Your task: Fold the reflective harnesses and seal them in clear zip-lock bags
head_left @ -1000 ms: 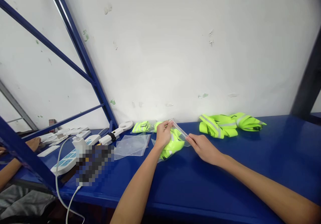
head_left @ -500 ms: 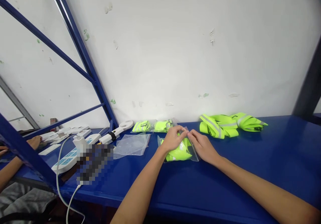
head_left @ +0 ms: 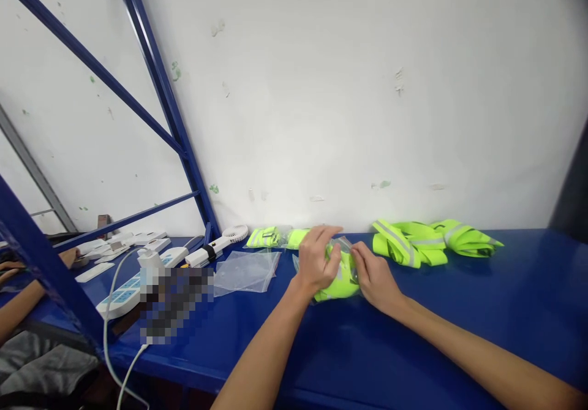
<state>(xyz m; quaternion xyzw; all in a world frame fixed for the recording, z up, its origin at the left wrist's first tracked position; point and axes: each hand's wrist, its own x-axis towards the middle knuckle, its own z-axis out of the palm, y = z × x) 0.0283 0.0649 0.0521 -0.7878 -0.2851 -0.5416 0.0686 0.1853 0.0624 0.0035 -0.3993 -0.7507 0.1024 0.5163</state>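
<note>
A clear plastic bag (head_left: 340,285) with a folded fluorescent yellow reflective strap inside lies on the blue table (head_left: 413,336). My right hand (head_left: 377,278) pinches the bag's upper right edge between thumb and fingers. Over the bag's left part, my left hand (head_left: 318,261) has its fingers stretched out and the thumb apart; it covers some of the bag. Behind it are two more bagged yellow straps, one packed bundle (head_left: 264,236) in full view and another bundle (head_left: 296,238) partly hidden by my left hand. Loose yellow straps with grey stripes (head_left: 413,241) lie at the right.
Flat clear bags (head_left: 248,270) lie left of my hands. Beyond them are a white handheld fan (head_left: 215,246), a power strip (head_left: 124,293) with a white cable, and a blurred-out object (head_left: 179,306). A blue metal frame (head_left: 156,79) rises at left; another person's arm (head_left: 22,306) is behind it.
My left hand has let go of the bag's top edge and its fingers have straightened. My right hand still grips the edge. The whole view has shifted slightly.
</note>
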